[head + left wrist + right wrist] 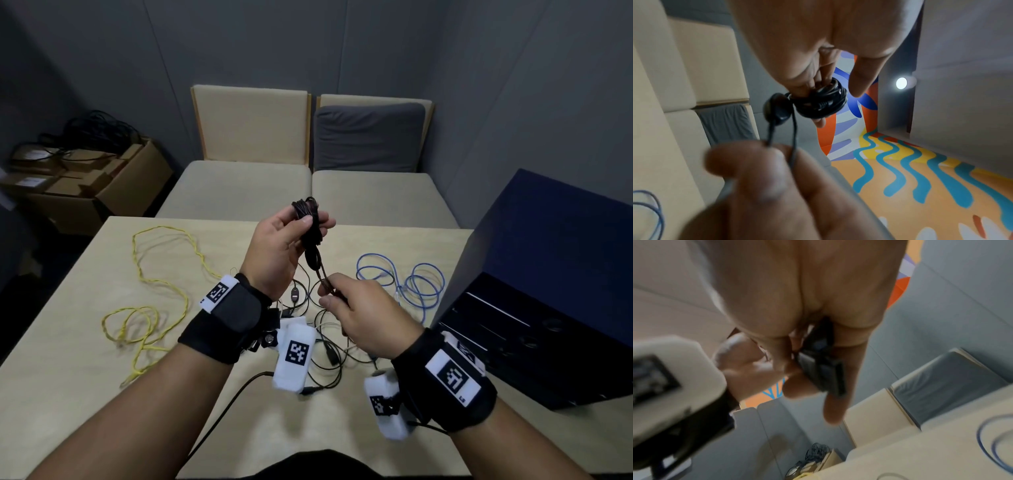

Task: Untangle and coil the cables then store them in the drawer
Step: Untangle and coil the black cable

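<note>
Black cable coil (306, 206) is gripped by our left hand (274, 251), right hand (368, 313) fingers (337, 281) pinch its tail (318, 265), so we keep wraps snug.

Left hand (818, 40) around black cable coil (819, 103)

Black wrist wraps with white marker blocks, worn behind the left hand (274, 246) and right hand (370, 318).
The left wrap (222, 329), lower centre-left, and the right wrap (488, 399), lower right, are wide black fabric, and each carries a white plate printed with a black square code. A rounded white housing (294, 356) with its own code hangs under the left one, and a second housing (383, 407) hangs under the right. A thin black lead (222, 414) runs toward the bottom edge.
</note>
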